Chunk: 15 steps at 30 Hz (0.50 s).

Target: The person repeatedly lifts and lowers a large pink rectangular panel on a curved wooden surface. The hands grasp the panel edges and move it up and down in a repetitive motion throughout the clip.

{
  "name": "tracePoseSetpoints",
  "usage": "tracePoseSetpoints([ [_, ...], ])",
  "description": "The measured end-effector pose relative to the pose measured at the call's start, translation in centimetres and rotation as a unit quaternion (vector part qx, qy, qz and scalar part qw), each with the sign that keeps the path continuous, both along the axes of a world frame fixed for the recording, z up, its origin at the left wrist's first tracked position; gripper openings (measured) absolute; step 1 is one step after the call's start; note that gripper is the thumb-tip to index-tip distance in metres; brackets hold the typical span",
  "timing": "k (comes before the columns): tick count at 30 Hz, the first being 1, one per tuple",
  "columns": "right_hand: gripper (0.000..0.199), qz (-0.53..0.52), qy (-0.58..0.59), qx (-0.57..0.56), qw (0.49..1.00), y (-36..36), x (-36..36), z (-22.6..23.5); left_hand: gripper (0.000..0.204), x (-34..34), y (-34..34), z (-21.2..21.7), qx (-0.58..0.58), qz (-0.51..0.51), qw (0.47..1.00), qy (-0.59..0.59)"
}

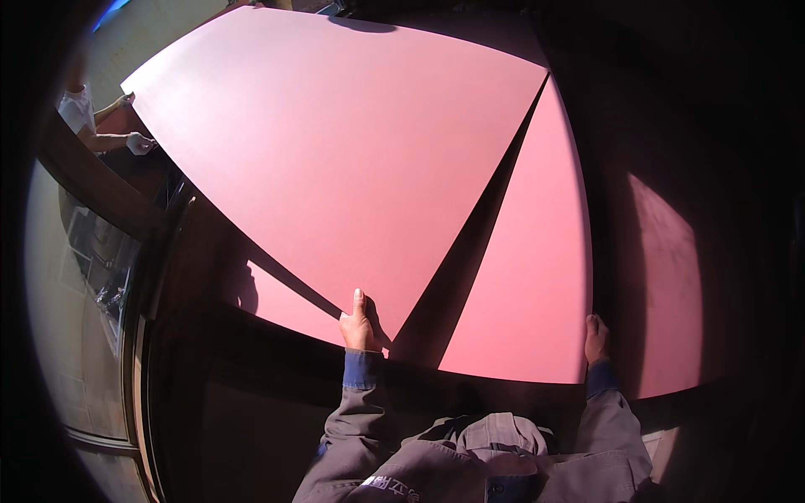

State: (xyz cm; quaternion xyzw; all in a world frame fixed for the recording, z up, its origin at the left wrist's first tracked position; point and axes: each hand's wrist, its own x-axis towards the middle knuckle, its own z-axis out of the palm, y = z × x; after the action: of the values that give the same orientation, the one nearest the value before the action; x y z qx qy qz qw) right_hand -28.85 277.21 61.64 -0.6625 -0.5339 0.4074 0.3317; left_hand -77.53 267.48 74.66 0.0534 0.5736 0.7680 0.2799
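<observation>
A large smooth pink sheet (335,159) lies skewed over another pink sheet (528,251), and a dark wedge of shadow runs along its right edge. My left hand (360,325) is closed on the near corner of the upper sheet, thumb stretched flat on top and fingers hidden beneath. At the near right corner of the lower sheet, my right hand (597,339) is in shade, curled against the side edge. Its fingers are only partly visible. Part of the lower sheet also shows left of my left hand.
At the far left, another person's hand (141,143) is by the upper sheet's left edge, next to a white sleeve (77,109). A brown frame with glass panes (84,293) stands on the left. Right of the sheets lies another pink surface (667,285), partly sunlit.
</observation>
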Motion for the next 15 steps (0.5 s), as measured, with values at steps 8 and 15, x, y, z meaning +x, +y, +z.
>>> tracePoseSetpoints([
  [8,0.076,-0.124,0.338,-0.159,0.919,-1.5,5.4,-1.1,0.019,19.5,-9.9,-4.4,-0.042,-0.192,0.979,-0.052],
  [15,0.108,-0.039,0.546,-0.095,0.831,0.4,14.4,-4.4,0.02,33.5,-20.1,-6.7,-0.057,-0.309,0.944,-0.1],
])
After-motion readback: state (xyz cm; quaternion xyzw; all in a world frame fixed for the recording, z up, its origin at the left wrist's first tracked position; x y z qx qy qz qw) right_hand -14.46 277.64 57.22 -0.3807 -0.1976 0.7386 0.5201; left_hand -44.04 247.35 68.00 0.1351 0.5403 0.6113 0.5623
